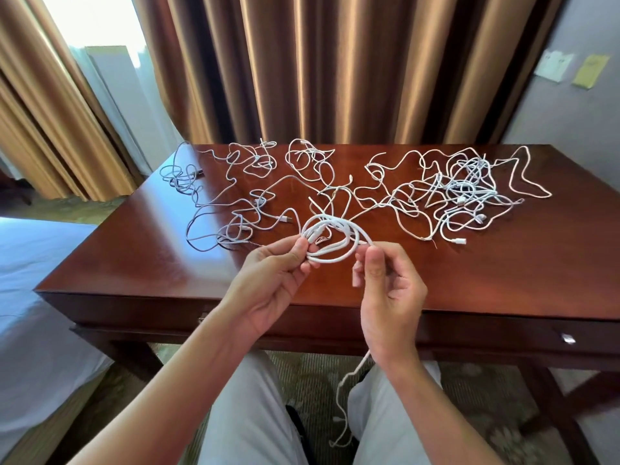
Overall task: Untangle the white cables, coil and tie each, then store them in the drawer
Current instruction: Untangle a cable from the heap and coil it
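A partly coiled white cable (335,236) hangs in the air above the near part of the wooden desk (141,263). My left hand (271,283) pinches the coil's loops at their left side. My right hand (389,290) grips the same cable just right of the coil, and the cable's loose tail (345,394) drops below the hand to my lap. Several tangled white cables (463,193) lie spread over the far half of the desk, with another loose bunch (235,209) at the left. A drawer front with a small metal knob (568,338) runs under the desk's edge.
Brown curtains (302,62) hang right behind the desk. A bed with white sheets (30,297) stands at the left. A dark plug (199,172) lies at the desk's far left edge. My knees in light trousers sit below the desk edge.
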`<state>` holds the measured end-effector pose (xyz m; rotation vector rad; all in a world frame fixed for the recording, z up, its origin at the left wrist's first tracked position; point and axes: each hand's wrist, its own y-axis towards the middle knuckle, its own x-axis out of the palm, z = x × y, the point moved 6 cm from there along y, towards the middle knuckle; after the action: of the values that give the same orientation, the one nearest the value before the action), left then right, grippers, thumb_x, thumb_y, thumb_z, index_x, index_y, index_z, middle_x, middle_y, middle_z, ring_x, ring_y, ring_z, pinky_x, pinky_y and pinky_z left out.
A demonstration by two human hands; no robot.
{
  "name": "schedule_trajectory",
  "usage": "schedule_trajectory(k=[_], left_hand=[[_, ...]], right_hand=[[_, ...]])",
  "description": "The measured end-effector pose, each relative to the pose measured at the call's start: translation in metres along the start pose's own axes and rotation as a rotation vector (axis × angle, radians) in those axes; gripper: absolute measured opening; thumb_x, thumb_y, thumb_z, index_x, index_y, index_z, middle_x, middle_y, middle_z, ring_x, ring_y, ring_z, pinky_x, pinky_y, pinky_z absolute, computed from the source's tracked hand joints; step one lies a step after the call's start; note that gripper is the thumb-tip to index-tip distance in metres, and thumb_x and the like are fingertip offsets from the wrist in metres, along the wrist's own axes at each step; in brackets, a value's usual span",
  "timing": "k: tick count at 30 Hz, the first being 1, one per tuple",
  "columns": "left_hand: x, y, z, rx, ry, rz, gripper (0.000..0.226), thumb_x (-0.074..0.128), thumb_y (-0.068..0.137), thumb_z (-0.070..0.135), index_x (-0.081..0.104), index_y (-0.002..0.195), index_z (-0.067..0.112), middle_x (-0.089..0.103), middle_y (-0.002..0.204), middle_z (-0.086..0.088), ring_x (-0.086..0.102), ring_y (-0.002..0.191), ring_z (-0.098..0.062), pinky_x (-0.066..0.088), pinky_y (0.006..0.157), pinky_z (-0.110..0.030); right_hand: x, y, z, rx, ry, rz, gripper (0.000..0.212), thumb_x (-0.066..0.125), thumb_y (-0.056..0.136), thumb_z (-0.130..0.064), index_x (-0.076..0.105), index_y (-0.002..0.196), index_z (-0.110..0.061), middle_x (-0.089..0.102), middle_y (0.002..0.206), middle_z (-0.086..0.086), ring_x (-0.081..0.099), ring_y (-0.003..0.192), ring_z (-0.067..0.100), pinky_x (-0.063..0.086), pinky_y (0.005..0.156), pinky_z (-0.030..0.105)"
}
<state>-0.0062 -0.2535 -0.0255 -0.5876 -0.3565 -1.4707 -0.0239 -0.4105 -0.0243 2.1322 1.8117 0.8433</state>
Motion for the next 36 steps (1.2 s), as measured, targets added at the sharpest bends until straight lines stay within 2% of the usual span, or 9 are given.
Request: schedule_trajectory(k=[8,11,16,19,21,24,26,29,36], left_hand=[[0.020,-0.005,-0.025,-0.262,-0.115,-0.114,0.031,0.043,0.096,-0.010,0.072,0.103,-0.004,0.070,0.098,-0.010,0.065,0.072,-0.007,0.052,0.057,-0.009],[0.026,-0.010,-0.033,-0.346,-0.113,-0.203,0.041,0.047,0.078,-0.015,0.078,0.099,0.002,0.070,0.111,-0.011,0.064,0.093,-0.010,0.051,0.073,-0.012],[0.020,-0.017,-0.037,-0.320,-0.027,-0.219,0.025,0.056,0.085,-0.001,0.072,0.102,-0.009,0.071,0.093,-0.012,0.070,0.074,-0.009,0.056,0.065,-0.013],[0.007,-0.013,-0.025,-0.083,0.481,-0.205,0.020,0.058,0.096,0.005,0.071,0.108,-0.005,0.075,0.085,-0.009,0.067,0.073,-0.006,0.055,0.069,-0.018],[-0.001,-0.009,0.004,0.298,0.914,-0.059,0.012,0.065,0.095,0.014,0.076,0.100,0.011,0.075,0.080,-0.005,0.064,0.068,-0.007,0.054,0.068,-0.025],[0.015,-0.019,0.037,0.681,1.053,-0.139,0.023,0.064,0.092,0.032,0.067,0.113,0.024,0.067,0.100,0.005,0.064,0.080,-0.015,0.055,0.074,-0.031],[0.032,-0.024,0.039,0.767,1.236,-0.335,0.036,0.063,0.095,0.031,0.063,0.129,0.019,0.060,0.114,0.003,0.062,0.088,-0.016,0.052,0.080,-0.021],[0.044,-0.027,0.032,0.825,1.444,-0.494,0.029,0.058,0.099,0.027,0.072,0.117,0.009,0.066,0.104,0.000,0.060,0.091,-0.005,0.042,0.082,-0.009],[0.025,-0.014,0.032,0.775,1.418,-0.350,0.021,0.054,0.099,0.018,0.065,0.087,0.005,0.055,0.077,0.009,0.052,0.072,-0.004,0.036,0.068,-0.010]], right_hand=[[0.028,0.001,0.005,0.154,0.029,-0.187,0.068,0.068,0.088,-0.049,0.044,0.143,-0.019,0.062,0.134,0.004,0.060,0.124,0.016,0.051,0.099,0.032],[0.030,0.008,0.003,0.169,-0.020,-0.248,0.041,0.062,0.097,-0.029,0.052,0.137,-0.020,0.066,0.129,0.001,0.063,0.119,0.009,0.052,0.081,0.014],[0.030,0.017,0.006,0.095,-0.202,-0.301,0.017,0.044,0.104,-0.025,0.059,0.108,-0.019,0.063,0.088,-0.012,0.062,0.084,0.008,0.050,0.077,0.025],[0.024,0.024,0.009,0.099,-0.273,-0.341,0.021,0.043,0.107,-0.026,0.062,0.100,-0.024,0.057,0.078,-0.011,0.055,0.072,0.006,0.049,0.069,0.029],[0.020,0.027,0.013,0.160,-0.298,-0.414,0.023,0.044,0.108,-0.027,0.065,0.098,-0.024,0.057,0.074,-0.009,0.052,0.065,0.009,0.046,0.060,0.027],[0.024,0.022,0.016,0.305,-0.367,-0.636,0.028,0.052,0.102,-0.041,0.069,0.090,-0.022,0.065,0.071,-0.001,0.054,0.061,0.012,0.040,0.056,0.020],[0.026,0.018,0.014,0.330,-0.450,-0.749,0.034,0.059,0.099,-0.041,0.071,0.079,-0.016,0.064,0.063,-0.002,0.055,0.057,0.006,0.041,0.057,0.022],[0.026,0.017,0.013,0.346,-0.559,-0.799,0.036,0.067,0.096,-0.026,0.067,0.061,-0.021,0.061,0.052,-0.006,0.054,0.048,0.002,0.041,0.057,0.021],[0.017,0.017,0.007,0.418,-0.361,-0.749,0.037,0.073,0.090,-0.038,0.073,0.077,-0.004,0.065,0.062,0.009,0.053,0.052,0.008,0.040,0.054,0.020]])
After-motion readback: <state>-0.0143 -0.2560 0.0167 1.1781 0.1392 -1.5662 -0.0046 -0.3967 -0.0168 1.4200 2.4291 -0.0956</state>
